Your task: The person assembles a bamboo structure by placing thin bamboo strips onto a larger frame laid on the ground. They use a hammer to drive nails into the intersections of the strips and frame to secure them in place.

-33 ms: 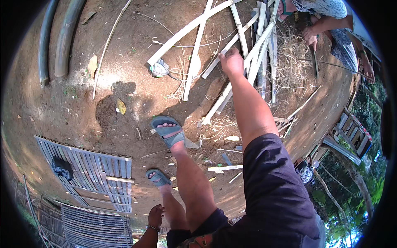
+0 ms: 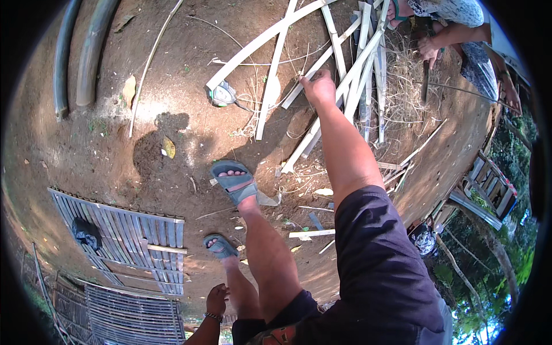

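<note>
My right hand (image 2: 320,89) reaches out over the pale split bamboo strips (image 2: 276,75) at the top middle. Its fingers are closed in a pinch at the end of the strip beside it; what they hold, if anything, is too small to make out. A long curved strip (image 2: 253,49) lies across the others to the left. Low in the picture, my left hand (image 2: 217,300), with a bracelet at its wrist, hangs beside my leg. Its fingers are loosely bent and apart, with nothing seen in them.
At the upper right, a co-worker's hand (image 2: 428,49) holds a long blade (image 2: 425,80) beside pale shavings (image 2: 402,98). A grey and green object (image 2: 222,94) lies near the strips. My sandalled foot (image 2: 233,178) is on the dirt. Bamboo slat panels (image 2: 126,241) and dark poles (image 2: 92,57) lie left.
My right hand has moved slightly left and down. The co-worker's hand and blade have shifted a little to the left. My left hand stays in place.
</note>
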Demonstrator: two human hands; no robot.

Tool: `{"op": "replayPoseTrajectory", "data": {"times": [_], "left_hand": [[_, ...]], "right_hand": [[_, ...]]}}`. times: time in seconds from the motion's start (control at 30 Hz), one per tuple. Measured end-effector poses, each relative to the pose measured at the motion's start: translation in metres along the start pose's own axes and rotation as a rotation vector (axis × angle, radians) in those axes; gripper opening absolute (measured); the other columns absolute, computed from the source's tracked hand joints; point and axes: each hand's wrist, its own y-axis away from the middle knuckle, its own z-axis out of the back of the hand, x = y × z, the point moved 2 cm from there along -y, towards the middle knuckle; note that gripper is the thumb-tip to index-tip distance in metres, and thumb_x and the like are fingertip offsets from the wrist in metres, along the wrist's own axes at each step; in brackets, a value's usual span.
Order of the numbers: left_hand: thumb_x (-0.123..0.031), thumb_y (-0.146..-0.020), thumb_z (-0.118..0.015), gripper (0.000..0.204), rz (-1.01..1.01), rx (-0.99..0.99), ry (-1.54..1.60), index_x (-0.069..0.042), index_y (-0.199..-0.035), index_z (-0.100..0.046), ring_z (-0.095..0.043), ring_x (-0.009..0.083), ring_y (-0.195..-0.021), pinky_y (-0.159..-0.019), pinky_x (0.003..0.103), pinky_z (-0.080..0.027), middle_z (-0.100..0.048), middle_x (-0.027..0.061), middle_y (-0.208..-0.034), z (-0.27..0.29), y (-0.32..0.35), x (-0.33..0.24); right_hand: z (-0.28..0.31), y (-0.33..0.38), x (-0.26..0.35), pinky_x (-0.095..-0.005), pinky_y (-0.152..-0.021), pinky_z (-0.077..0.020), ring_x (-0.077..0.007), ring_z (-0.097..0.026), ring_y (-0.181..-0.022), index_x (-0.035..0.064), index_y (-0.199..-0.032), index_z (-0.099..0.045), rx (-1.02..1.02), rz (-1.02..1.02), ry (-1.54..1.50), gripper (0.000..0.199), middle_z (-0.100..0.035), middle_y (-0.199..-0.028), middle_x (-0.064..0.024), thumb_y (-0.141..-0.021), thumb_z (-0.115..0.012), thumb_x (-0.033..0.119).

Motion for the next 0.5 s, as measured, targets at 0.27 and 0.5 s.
{"op": "replayPoseTrajectory", "data": {"times": [0.27, 0.5], "left_hand": [[-0.038, -0.101, -0.062, 0.048, 0.020, -0.008, 0.013, -0.004, -0.134, -0.056, -0.067, 0.0192, -0.097, -0.078, 0.034, -0.052, -0.071, 0.0102, -0.112, 0.005, 0.001, 0.001], [-0.033, -0.102, -0.060, 0.044, -0.008, -0.034, 0.010, 0.000, -0.130, -0.059, -0.070, 0.0199, -0.097, -0.079, 0.034, -0.055, -0.073, 0.0109, -0.111, 0.013, -0.007, -0.001]], "right_hand": [[-0.036, 0.030, -0.004, -0.0423, -0.095, -0.0517, -0.0371, -0.069, -0.103, -0.0010, -0.127, -0.052, -0.062, -0.087, -0.127, 0.063, -0.072, -0.103, -0.0205, -0.079, -0.082, 0.028], [-0.043, 0.041, -0.013, -0.0350, -0.084, -0.0563, -0.0223, -0.069, -0.088, -0.0018, -0.122, -0.059, 0.009, -0.163, -0.546, 0.042, -0.071, -0.098, -0.0090, -0.087, -0.075, 0.015]]}}
